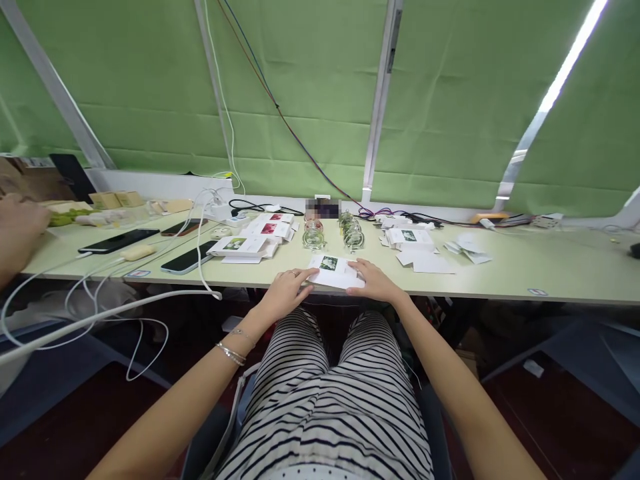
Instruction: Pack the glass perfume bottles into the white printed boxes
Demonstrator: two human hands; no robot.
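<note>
A flat white carton (339,272) with a small green-and-white picture lies at the table's front edge, right before me. My left hand (287,291) grips its left edge, fingertips on top and thumb at the near side. On the opposite edge, my right hand (374,283) holds it with thumb and fingers. Just behind the carton stand two rows of clear looped items, one with green and red tints (313,237) and one greenish (351,232). Whether the carton contains anything is hidden.
White cartons (245,245) with pictures are stacked on the left, more cartons (410,237) on the right, with loose white papers (469,248). Phones (119,241) and white cables (165,293) lie farther left. Another person's hand (23,227) is at the left edge.
</note>
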